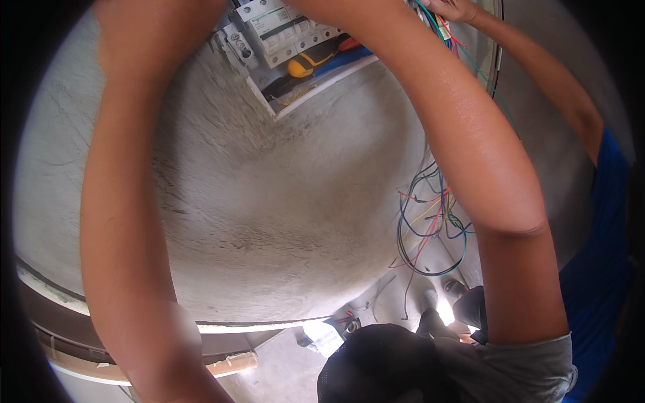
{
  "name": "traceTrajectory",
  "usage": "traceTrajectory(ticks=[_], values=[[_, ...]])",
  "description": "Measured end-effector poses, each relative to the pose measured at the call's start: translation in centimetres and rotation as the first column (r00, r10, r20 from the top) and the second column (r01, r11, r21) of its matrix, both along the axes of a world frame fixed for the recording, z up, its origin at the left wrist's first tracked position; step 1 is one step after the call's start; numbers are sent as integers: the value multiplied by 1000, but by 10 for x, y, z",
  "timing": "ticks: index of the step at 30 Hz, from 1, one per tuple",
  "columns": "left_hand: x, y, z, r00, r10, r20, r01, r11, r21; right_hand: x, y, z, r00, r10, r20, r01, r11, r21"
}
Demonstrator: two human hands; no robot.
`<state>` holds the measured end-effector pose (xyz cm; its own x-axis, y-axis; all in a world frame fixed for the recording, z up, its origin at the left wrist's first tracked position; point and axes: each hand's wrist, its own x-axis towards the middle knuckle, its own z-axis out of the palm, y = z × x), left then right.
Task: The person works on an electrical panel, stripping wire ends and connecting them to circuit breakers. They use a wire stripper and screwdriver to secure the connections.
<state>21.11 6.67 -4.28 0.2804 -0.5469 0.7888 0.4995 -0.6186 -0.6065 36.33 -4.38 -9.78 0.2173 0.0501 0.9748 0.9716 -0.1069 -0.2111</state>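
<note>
My left hand (pixel 158 30) is raised at the upper edge, left of a row of white circuit breakers (pixel 265 27). Its fingers lie outside the picture. Only the wrist end of my right hand (pixel 329 8) shows, above the breakers' right side, with its fingers cut off too. What either hand holds is hidden. The breakers sit in a box with a pale rim (pixel 322 89) set in a grey plastered wall (pixel 269 188). At the box's lower side lies a tool with a yellow-and-black handle (pixel 302 66), beside something red and blue.
To the right, another person in a blue shirt (pixel 598 221) reaches up, a hand (pixel 451 8) at a bundle of coloured wires (pixel 443 30). Loose wire loops (pixel 433 235) hang beside my right forearm. A dark rounded shape (pixel 376 363) fills the lower middle.
</note>
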Motion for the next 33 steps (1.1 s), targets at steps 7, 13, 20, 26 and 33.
traceTrajectory(ticks=[7,13,20,26,33], values=[[-5,-6,2,1000,17,-20,-17,999,-34,-3,-24,-10,996,68,64,-65,997,-38],[-12,-14,4,997,29,-74,-33,998,-61,-10,-18,-34,988,-47,149,39,998,59],[-11,-29,0,997,34,-73,-46,985,-168,-14,-4,-33,996,-21,-89,25,998,52],[-6,-15,8,977,210,-23,-211,975,-74,-10,-4,-22,994,-9,-106,9,1000,-1],[-3,-15,6,974,220,-58,-224,972,-65,0,-15,-20,977,159,-139,-169,984,-64]])
